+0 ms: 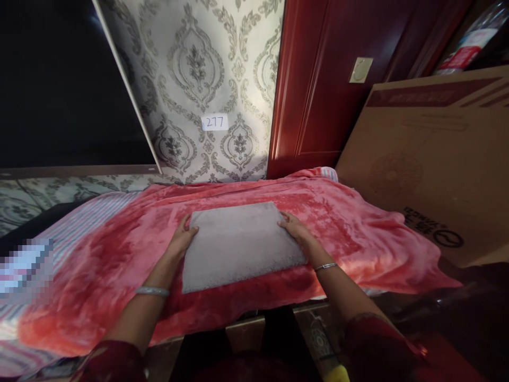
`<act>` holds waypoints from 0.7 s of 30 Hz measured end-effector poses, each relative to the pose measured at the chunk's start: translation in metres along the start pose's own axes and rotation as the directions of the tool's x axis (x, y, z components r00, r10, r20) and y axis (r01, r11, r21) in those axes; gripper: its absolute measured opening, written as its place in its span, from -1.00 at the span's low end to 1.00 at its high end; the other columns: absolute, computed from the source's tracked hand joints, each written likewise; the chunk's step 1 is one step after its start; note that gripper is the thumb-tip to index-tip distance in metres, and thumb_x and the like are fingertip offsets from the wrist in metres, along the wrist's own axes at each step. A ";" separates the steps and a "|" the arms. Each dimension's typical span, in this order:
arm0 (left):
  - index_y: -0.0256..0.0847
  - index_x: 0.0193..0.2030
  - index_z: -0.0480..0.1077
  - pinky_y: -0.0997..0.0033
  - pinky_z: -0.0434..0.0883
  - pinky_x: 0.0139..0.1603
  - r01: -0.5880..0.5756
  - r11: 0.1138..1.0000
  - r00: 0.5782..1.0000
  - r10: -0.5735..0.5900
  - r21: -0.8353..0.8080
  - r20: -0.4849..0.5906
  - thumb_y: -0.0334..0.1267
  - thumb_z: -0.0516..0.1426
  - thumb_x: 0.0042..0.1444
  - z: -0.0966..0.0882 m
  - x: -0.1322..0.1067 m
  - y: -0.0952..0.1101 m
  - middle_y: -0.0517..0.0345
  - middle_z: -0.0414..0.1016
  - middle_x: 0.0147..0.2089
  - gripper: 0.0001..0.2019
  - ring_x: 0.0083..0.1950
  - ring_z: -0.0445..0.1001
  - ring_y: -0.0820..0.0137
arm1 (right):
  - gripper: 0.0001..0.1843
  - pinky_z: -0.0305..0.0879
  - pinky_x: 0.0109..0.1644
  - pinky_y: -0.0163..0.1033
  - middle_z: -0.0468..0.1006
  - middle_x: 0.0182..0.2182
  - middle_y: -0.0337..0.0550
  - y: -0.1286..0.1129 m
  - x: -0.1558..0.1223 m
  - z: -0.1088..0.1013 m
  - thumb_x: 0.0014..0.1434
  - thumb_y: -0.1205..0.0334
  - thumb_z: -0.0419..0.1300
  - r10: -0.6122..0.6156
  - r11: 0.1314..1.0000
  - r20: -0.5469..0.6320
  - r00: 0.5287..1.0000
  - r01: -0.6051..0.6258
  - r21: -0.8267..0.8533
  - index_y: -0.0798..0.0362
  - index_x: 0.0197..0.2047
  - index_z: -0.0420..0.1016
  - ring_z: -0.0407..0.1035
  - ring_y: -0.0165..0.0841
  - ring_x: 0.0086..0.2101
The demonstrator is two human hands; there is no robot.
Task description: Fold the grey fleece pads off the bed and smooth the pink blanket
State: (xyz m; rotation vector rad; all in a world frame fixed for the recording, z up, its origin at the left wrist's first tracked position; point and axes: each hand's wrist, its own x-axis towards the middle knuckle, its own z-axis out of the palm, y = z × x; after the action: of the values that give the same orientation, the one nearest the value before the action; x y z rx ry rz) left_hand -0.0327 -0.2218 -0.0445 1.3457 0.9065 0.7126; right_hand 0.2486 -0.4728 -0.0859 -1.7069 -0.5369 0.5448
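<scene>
Towel (pixel 242 244) sits folded flat on the blanket (pixel 358 233), my left hand (pixel 183 237) and right hand (pixel 295 229) open on its side edges, gripping nothing; I'd press evenly, palms low, keeping corners square.

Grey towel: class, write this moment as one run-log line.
left hand: on grey towel left edge | right hand: on its right edge | towel: folded, flat on pink blanket

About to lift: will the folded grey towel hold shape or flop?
Probably floppy: the grey towel looks soft and napped, so it should sag between left hand and right hand. Likely light, being thin. Pushed, it may bunch the plush blanket.
</scene>
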 end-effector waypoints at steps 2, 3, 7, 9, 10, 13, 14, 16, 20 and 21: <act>-0.05 0.49 0.10 0.45 0.46 -0.38 -0.086 0.996 0.996 0.086 -0.016 0.030 -0.51 0.24 0.05 0.000 0.000 0.004 -0.03 0.59 -0.02 -0.14 -0.40 0.53 0.40 | -0.18 0.47 -0.01 -0.10 0.61 -0.02 -0.07 0.000 0.002 0.005 0.04 0.22 0.26 -0.067 0.998 0.002 0.998 0.067 0.010 0.02 0.39 0.27 0.52 -0.20 -0.14; -0.02 0.49 0.10 0.44 0.48 -0.35 -0.119 0.992 0.992 0.120 -0.032 0.039 -0.51 0.25 0.05 -0.001 0.001 0.005 -0.02 0.59 -0.01 -0.13 -0.38 0.55 0.38 | -0.16 0.48 -0.02 -0.11 0.62 -0.05 -0.09 0.002 0.002 0.006 0.06 0.21 0.24 -0.099 0.995 0.004 0.995 0.099 0.014 0.00 0.42 0.23 0.53 -0.20 -0.15; -0.13 0.47 0.12 0.27 0.54 -0.19 -0.055 0.995 0.999 0.054 0.080 0.006 -0.48 0.29 -0.01 -0.012 0.014 0.003 -0.13 0.56 0.03 -0.12 -0.19 0.62 0.20 | -0.23 0.45 0.08 -0.05 0.62 -0.04 -0.07 0.016 0.000 0.007 0.07 0.23 0.22 -0.114 0.993 -0.024 0.993 0.113 -0.038 0.00 0.38 0.31 0.51 -0.17 -0.05; -0.27 0.43 0.18 0.09 0.53 0.02 -0.044 0.957 0.996 0.065 0.287 -0.064 -0.46 0.29 -0.05 -0.012 0.023 0.004 -0.28 0.49 0.14 -0.16 0.09 0.56 -0.01 | -0.32 0.35 0.21 0.03 0.60 0.02 -0.01 0.019 0.004 0.004 0.07 0.24 0.22 -0.095 0.994 -0.079 0.992 0.089 -0.068 0.03 0.30 0.42 0.46 -0.12 0.06; -0.30 0.39 0.22 0.01 0.46 0.18 -0.102 0.911 0.986 0.145 0.399 -0.079 -0.46 0.28 -0.06 -0.008 0.026 0.006 -0.33 0.43 0.23 -0.19 0.26 0.45 -0.08 | -0.35 0.28 0.28 0.06 0.58 0.07 0.03 0.019 0.007 0.003 0.07 0.23 0.22 -0.097 0.993 -0.109 0.989 0.090 -0.071 0.05 0.26 0.46 0.41 -0.10 0.13; -0.24 0.33 0.32 -0.03 0.07 0.51 -0.416 0.717 0.892 0.442 0.560 0.097 -0.45 0.20 -0.02 0.027 0.029 0.016 -0.19 0.29 0.41 -0.32 0.51 0.09 -0.01 | -0.39 0.03 0.43 0.05 0.45 0.24 0.05 0.007 0.025 0.005 0.14 0.16 0.18 -0.150 0.988 -0.164 0.975 0.142 -0.060 0.06 0.27 0.47 0.22 -0.11 0.30; -0.21 0.32 0.34 -0.01 0.00 0.54 -0.505 0.660 0.853 0.482 0.556 0.203 -0.45 0.16 0.02 0.047 0.029 0.020 -0.14 0.29 0.42 -0.35 0.52 0.09 0.04 | -0.38 0.01 0.45 0.03 0.39 0.29 0.02 0.000 0.033 0.009 0.18 0.11 0.15 -0.170 0.985 -0.173 0.970 0.166 -0.042 0.04 0.30 0.43 0.17 -0.14 0.33; -0.28 0.36 0.29 0.02 0.00 0.54 -0.620 0.531 0.784 0.439 0.578 0.438 -0.43 0.07 0.13 0.096 0.025 0.025 -0.16 0.29 0.42 -0.40 0.50 0.14 0.10 | -0.32 0.07 0.43 0.01 0.29 0.37 -0.04 -0.014 0.049 0.023 0.26 -0.02 0.07 -0.202 0.970 -0.179 0.963 0.223 0.101 -0.03 0.40 0.29 0.15 -0.20 0.35; -0.33 0.44 0.17 0.05 0.06 0.51 -0.727 0.204 0.684 0.300 0.656 0.665 -0.35 -0.05 0.29 0.188 0.020 0.020 -0.22 0.14 0.50 -0.44 0.52 0.11 0.15 | -0.26 0.14 0.39 -0.01 0.16 0.43 -0.08 -0.028 0.071 0.058 0.35 -0.20 -0.19 -0.210 0.805 -0.226 0.951 0.300 0.513 -0.12 0.51 0.02 0.12 -0.29 0.36; -0.31 0.44 0.17 0.01 0.04 0.51 -0.729 0.181 0.680 0.292 0.660 0.672 -0.34 -0.07 0.31 0.203 0.020 0.015 -0.20 0.12 0.51 -0.44 0.53 0.08 0.15 | -0.25 0.11 0.41 -0.02 0.16 0.43 -0.10 -0.027 0.073 0.065 0.35 -0.22 -0.24 -0.197 0.787 -0.235 0.952 0.297 0.540 -0.15 0.51 0.00 0.09 -0.32 0.37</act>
State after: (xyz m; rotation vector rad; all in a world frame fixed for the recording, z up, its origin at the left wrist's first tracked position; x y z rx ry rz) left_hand 0.1544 -0.3033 -0.0332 2.8467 0.3814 0.3376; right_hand 0.2641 -0.3725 -0.0767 -1.0692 -0.4127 0.3197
